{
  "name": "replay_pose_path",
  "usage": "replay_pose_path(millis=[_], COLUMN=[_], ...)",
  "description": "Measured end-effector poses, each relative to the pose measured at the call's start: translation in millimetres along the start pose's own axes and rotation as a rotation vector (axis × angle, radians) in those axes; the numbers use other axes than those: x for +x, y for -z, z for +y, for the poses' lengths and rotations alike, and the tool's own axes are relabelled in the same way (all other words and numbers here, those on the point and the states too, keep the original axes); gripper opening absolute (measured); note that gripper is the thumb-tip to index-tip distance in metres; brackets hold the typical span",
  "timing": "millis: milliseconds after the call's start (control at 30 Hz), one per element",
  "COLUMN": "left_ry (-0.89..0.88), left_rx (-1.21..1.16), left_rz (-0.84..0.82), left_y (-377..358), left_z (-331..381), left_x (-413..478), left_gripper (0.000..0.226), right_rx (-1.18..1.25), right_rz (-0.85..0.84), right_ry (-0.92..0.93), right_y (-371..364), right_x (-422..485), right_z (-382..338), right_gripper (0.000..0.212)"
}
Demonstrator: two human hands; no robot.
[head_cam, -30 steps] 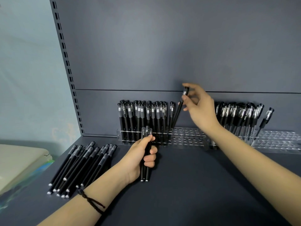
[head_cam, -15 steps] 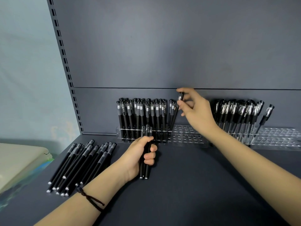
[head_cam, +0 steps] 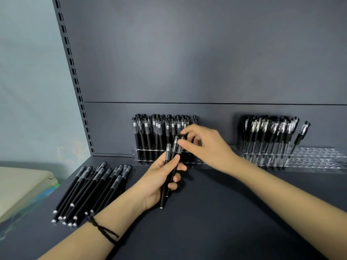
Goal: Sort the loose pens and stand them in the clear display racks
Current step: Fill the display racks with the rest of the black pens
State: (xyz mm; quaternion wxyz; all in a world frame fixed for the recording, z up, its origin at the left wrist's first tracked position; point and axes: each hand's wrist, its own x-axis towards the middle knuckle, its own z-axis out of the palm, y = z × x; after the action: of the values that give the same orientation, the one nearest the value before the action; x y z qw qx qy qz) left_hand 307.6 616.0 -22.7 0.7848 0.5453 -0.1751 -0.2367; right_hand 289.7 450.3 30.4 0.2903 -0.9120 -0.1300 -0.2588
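Dark grey metal back panel [head_cam: 206, 53] is filling the upper view, a thin horizontal seam [head_cam: 244, 103] crossing it low down. Slotted upright [head_cam: 75, 81] is edging its left side. Matte dark shelf deck [head_cam: 225, 212] is spreading below. Pale blue-green wall [head_cam: 28, 81] is showing at left, a blurred cream object [head_cam: 20, 186] sitting beneath it.

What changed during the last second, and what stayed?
The right hand released the newly racked pen in the left rack, moved down and now pinches the rightmost pen of the bundle. The left hand still grips that bundle; the loose pens lie unmoved.
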Motion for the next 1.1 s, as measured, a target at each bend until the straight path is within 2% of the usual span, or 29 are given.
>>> replay_pose_path(millis=[100,200,367,533,767,933,1000,1100], left_ry=[-0.003,0.029,0.073,0.076,0.065,0.080,0.084,0.103], left_rx=[0.040,0.067,-0.012,-0.034,0.024,0.070,0.054,0.021], left_rz=[-0.007,0.009,0.081,0.061,0.068,0.067,0.080,0.116], left_y=[-2,-4,-1,3,4,4,2,1], left_z=[-1,-1,0,-3,-3,-4,-3,0], left_x=[0,0,2,4,4,2,3,5], left_gripper=[0.026,0.027,0.026,0.025,0.022,0.026,0.027,0.031], right_rx=[0.137,0.363,0.656,0.633,0.832,0.835,0.845,0.753], right_rz=[-0.040,-0.018,0.176,0.241,0.121,0.142,0.210,0.431], right_ry=[-0.067,-0.187,-0.288,-0.271,-0.245,-0.230,-0.212,-0.180], right_y=[-3,0,9,20,27,26,27,33], right_x=[-1,3,14,18,12,13,16,24], right_z=[-4,-5,-4,4,3,6,6,11], right_gripper=[0.020,0.019,0.019,0.021,0.021,0.023,0.022,0.022])
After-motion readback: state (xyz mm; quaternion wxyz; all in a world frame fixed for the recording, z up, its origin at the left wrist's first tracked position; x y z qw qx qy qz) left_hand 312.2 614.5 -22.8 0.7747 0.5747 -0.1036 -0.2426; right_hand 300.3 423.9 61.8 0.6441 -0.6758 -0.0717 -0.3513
